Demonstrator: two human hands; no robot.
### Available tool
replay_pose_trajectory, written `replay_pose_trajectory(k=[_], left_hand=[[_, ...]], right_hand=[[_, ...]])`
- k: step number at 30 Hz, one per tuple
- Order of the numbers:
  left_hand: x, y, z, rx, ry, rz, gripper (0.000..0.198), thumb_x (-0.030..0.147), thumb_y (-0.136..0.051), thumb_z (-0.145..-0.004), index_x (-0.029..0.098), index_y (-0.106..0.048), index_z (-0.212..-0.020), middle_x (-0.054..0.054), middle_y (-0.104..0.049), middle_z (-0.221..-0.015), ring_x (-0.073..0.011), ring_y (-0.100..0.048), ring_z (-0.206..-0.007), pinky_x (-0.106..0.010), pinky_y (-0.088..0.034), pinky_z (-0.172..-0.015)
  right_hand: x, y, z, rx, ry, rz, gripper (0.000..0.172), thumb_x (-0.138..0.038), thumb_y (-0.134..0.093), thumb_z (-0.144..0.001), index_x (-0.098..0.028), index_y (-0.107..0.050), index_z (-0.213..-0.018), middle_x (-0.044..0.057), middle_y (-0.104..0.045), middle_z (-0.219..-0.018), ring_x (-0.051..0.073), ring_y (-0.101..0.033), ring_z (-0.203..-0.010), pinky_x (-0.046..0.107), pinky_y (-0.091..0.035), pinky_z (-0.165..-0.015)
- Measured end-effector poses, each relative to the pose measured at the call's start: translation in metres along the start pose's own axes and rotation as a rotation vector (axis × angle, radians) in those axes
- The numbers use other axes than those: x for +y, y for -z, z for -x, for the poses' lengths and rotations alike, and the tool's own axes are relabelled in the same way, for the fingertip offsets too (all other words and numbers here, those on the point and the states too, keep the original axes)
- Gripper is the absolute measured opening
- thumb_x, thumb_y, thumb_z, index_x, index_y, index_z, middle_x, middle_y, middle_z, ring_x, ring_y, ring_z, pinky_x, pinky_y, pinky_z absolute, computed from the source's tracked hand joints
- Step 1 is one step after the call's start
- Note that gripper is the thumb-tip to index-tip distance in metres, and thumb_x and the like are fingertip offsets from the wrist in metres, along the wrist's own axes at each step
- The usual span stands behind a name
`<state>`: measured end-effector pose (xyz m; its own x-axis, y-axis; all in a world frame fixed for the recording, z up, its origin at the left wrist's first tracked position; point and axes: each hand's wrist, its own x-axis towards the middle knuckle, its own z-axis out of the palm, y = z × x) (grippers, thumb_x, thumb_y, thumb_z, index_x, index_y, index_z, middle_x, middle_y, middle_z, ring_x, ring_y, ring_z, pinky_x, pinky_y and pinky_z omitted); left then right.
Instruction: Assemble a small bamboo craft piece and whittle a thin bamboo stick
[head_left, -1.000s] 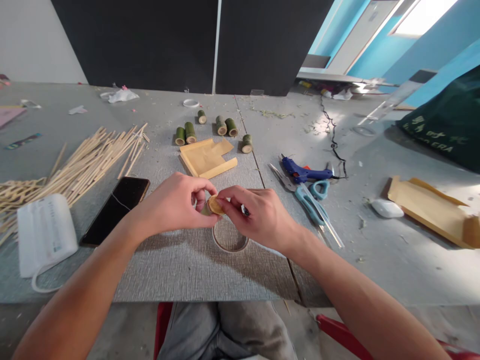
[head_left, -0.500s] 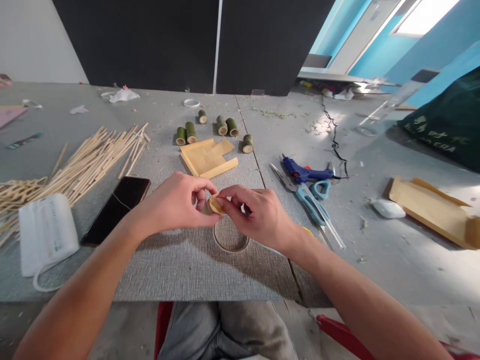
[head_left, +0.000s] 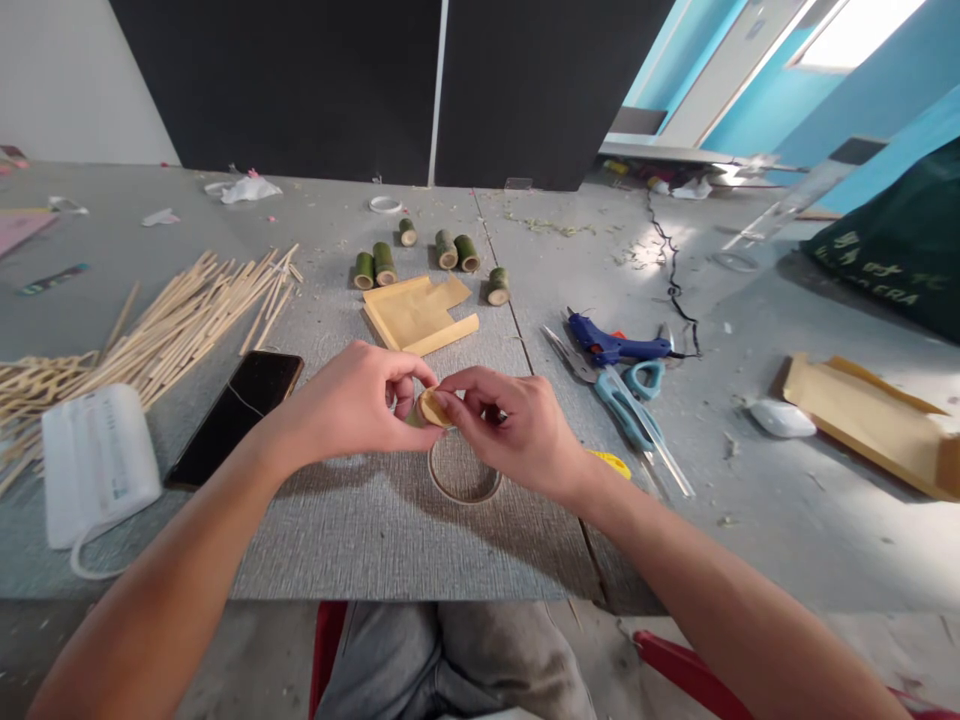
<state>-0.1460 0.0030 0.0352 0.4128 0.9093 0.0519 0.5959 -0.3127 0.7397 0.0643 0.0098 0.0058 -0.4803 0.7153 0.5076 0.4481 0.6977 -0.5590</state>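
Note:
Between thumb and fingers, my left hand (head_left: 358, 398) grips a short bamboo piece (head_left: 430, 407) with its tan round end turned toward my right hand. My right hand (head_left: 517, 425) is closed, thumb and forefinger pinching the rim of that same end. Whether a thin tan disc or paper lies over the end is too small to tell. Just below the hands, a clear ring (head_left: 466, 502), like a tape roll, lies on the table. Behind them is a notched sheet of brown card (head_left: 416, 312) with folded edges.
Several cut bamboo pieces (head_left: 384, 264) lie farther back. Thin wooden sticks (head_left: 187, 335), a phone (head_left: 236, 415) and a white mask (head_left: 101, 465) are at left. Right: a blue glue gun (head_left: 619, 343), blue-handled scissors (head_left: 628, 408), a yellow tool (head_left: 611, 463) and a brown card tray (head_left: 862, 425).
Both hands keep their hold on the bamboo piece, with only slight finger movement. More of the yellow tool shows beside my right wrist, and the view has shifted a little.

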Motion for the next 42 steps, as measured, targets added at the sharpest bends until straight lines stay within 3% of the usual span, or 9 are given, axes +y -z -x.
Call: replay_pose_trajectory(k=[20, 31, 34, 38, 42], left_hand=[[-0.006, 0.001, -0.002, 0.007, 0.022, 0.009, 0.041, 0.047, -0.081, -0.072, 0.018, -0.076, -0.102, 0.003, -0.061, -0.064, -0.0111, -0.051, -0.055, -0.024, -0.039, -0.053], [-0.006, 0.001, -0.002, 0.01, 0.007, 0.024, 0.038, 0.044, -0.082, -0.071, 0.019, -0.076, -0.099, 0.003, -0.061, -0.064, -0.0117, -0.053, -0.056, -0.024, -0.04, -0.054], [-0.007, 0.001, -0.002, 0.007, 0.003, 0.036, 0.04, 0.045, -0.082, -0.072, 0.019, -0.076, -0.102, 0.002, -0.061, -0.064, -0.0124, -0.054, -0.058, -0.024, -0.04, -0.054], [-0.009, 0.003, -0.003, 0.011, 0.04, 0.133, 0.043, 0.044, -0.083, -0.071, 0.018, -0.075, -0.103, 0.002, -0.06, -0.065, -0.0128, -0.055, -0.06, -0.024, -0.042, -0.055], [-0.006, 0.005, -0.002, 0.034, 0.087, 0.29, 0.042, 0.042, -0.085, -0.072, 0.017, -0.074, -0.103, 0.003, -0.058, -0.067, -0.011, -0.05, -0.059, -0.024, -0.041, -0.055]], right_hand=[[0.001, 0.012, -0.005, -0.11, 0.006, -0.094, 0.016, -0.028, -0.06, -0.099, -0.016, -0.07, -0.094, -0.002, -0.071, -0.067, 0.006, -0.056, -0.05, 0.019, -0.041, -0.054], [0.002, 0.022, -0.008, -0.177, 0.019, -0.041, 0.016, -0.029, -0.06, -0.1, -0.016, -0.07, -0.096, -0.001, -0.073, -0.07, 0.006, -0.054, -0.049, 0.02, -0.041, -0.054], [0.002, 0.024, -0.007, -0.209, 0.014, -0.062, 0.017, -0.028, -0.06, -0.099, -0.016, -0.068, -0.107, -0.001, -0.074, -0.072, 0.006, -0.05, -0.047, 0.021, -0.041, -0.053], [0.002, 0.027, -0.007, -0.195, -0.026, -0.152, 0.03, -0.025, -0.055, -0.1, -0.014, -0.059, -0.128, -0.001, -0.072, -0.073, 0.006, -0.051, -0.048, 0.02, -0.04, -0.05], [0.002, 0.03, -0.009, -0.131, -0.083, -0.225, 0.031, -0.023, -0.044, -0.101, -0.012, -0.056, -0.128, -0.001, -0.066, -0.073, 0.009, -0.054, -0.057, 0.022, -0.042, -0.054]])
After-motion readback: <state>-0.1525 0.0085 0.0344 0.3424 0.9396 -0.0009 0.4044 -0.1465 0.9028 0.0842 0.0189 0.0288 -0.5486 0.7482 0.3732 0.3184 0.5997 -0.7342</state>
